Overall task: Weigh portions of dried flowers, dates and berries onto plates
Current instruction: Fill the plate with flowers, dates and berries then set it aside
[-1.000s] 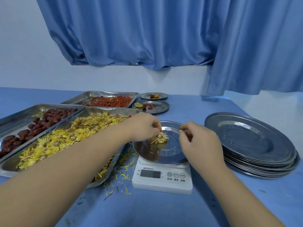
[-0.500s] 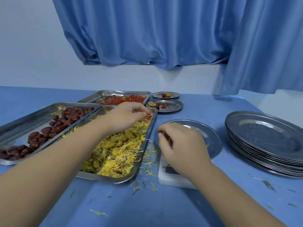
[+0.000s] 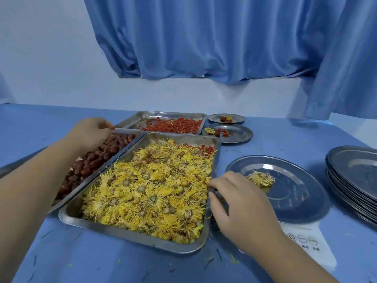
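Head view: the right hand (image 3: 234, 201), fingers loosely curled and seemingly holding nothing, lies at the rim of the flower tray (image 3: 130, 237), wrist above the scale (image 3: 306, 238) (leaning there would skew the reading, I judge). The left hand (image 3: 89, 132) hovers over the dates tray (image 3: 134, 133), fingertips (image 3: 107, 126) bunched; pinching what, I cannot tell. The plate (image 3: 295, 201) on the scale holds one dried flower (image 3: 261, 178); berries (image 3: 173, 124) fill the far tray (image 3: 163, 115).

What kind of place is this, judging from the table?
Likely a food-portioning or packing workstation: a metal tray of dried flowers, a scale with a plate on it, and a stack of plates.
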`<state>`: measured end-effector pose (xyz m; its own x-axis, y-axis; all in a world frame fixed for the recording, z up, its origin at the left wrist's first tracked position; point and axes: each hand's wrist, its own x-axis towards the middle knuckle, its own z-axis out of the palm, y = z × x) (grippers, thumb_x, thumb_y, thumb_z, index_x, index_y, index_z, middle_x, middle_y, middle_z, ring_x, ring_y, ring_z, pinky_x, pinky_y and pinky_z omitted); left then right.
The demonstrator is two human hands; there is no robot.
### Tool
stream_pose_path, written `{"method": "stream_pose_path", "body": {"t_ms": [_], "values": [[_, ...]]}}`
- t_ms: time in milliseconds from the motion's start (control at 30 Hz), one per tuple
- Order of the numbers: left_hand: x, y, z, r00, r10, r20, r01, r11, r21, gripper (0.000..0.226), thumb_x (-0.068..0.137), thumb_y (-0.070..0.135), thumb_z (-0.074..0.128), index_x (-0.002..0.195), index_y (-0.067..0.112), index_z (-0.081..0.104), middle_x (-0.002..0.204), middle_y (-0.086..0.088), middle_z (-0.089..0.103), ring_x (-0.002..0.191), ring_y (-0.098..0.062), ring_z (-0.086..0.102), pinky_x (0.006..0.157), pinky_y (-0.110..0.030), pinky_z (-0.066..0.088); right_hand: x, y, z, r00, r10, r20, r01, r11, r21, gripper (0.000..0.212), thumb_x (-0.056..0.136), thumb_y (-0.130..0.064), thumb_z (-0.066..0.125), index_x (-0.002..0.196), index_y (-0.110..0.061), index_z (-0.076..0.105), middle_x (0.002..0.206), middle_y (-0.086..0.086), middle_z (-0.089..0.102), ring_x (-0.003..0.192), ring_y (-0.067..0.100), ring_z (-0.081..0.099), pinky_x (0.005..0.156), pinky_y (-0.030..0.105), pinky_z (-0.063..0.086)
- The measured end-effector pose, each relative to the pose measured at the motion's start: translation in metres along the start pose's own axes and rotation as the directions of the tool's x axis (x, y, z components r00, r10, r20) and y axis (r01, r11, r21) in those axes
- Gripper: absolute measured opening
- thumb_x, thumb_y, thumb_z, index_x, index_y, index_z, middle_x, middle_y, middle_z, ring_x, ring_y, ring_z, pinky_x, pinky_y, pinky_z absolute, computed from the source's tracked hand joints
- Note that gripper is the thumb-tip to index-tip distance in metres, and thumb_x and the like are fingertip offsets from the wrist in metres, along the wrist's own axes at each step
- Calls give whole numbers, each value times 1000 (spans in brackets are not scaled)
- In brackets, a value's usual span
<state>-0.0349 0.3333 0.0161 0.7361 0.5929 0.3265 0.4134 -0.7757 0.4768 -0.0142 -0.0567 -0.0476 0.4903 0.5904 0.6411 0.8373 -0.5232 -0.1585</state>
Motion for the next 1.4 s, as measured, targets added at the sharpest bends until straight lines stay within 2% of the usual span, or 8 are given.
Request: {"method": "stream_pose_path", "body": {"t_ms": [200,467,600,733,867,967,1167,1400], "values": [[15,-20,29,975,102,199,-160,942,296,32,90,14,55,117,27,67,110,1,69,85,-19,65,73,-35,53,-1,-1,0,998,-18,-53,19,1000,20,12,84,-24,58,91,-19,67,79,-8,58,71,12,55,61,28,48],[21,-30,39,971,58,233,-136,933,334,39,84,0,57,115,20,70,116,-5,70,93,-17,62,87,-31,51,-1,-2,-1,997,-8,-80,13,998,54,24,89,-30,46,92,-20,68,81,-10,57,73,9,54,62,25,47],[16,-37,34,984,81,160,-117,966,231,26,84,10,64,105,23,70,111,-2,71,86,-12,58,77,-26,46,-1,-2,-1,996,-9,-93,15,998,59,24,89,-30,46,91,-20,67,81,-10,57,73,9,54,62,26,48],[-3,-13,17,954,276,114,-293,940,175,38,85,24,58,98,59,55,91,15,69,68,-7,59,60,-28,49,-3,-1,-3,993,20,-114,-6,992,124,25,89,-31,45,91,-21,68,81,-12,58,76,6,53,65,21,46],[-25,31,20,902,418,106,-430,887,168,22,90,29,59,111,34,63,100,8,68,76,4,54,63,-18,43,-5,1,-12,968,152,-200,-89,952,293,18,88,-27,50,87,-23,67,79,-16,58,77,3,55,67,17,43],[-52,79,34,853,497,156,-514,853,89,22,92,29,57,114,31,62,100,14,62,84,6,55,71,-14,48,-6,5,-24,891,400,-215,-226,802,553,19,89,-20,57,83,-34,67,79,-14,64,80,3,60,67,10,44],[-112,173,62,627,737,252,-763,647,8,34,92,32,55,125,31,57,120,13,58,107,-4,52,94,-28,45,1,30,-51,565,823,-57,-253,239,938,23,91,-7,55,81,-23,68,60,-12,62,52,4,53,49,15,46],[-152,235,91,394,825,405,-899,438,-18,35,90,28,53,125,28,56,114,4,54,102,-16,53,83,-36,49,1,50,-66,440,898,0,-201,98,975,20,91,-6,50,83,-17,64,63,-4,58,52,7,49,47,20,41]]}}
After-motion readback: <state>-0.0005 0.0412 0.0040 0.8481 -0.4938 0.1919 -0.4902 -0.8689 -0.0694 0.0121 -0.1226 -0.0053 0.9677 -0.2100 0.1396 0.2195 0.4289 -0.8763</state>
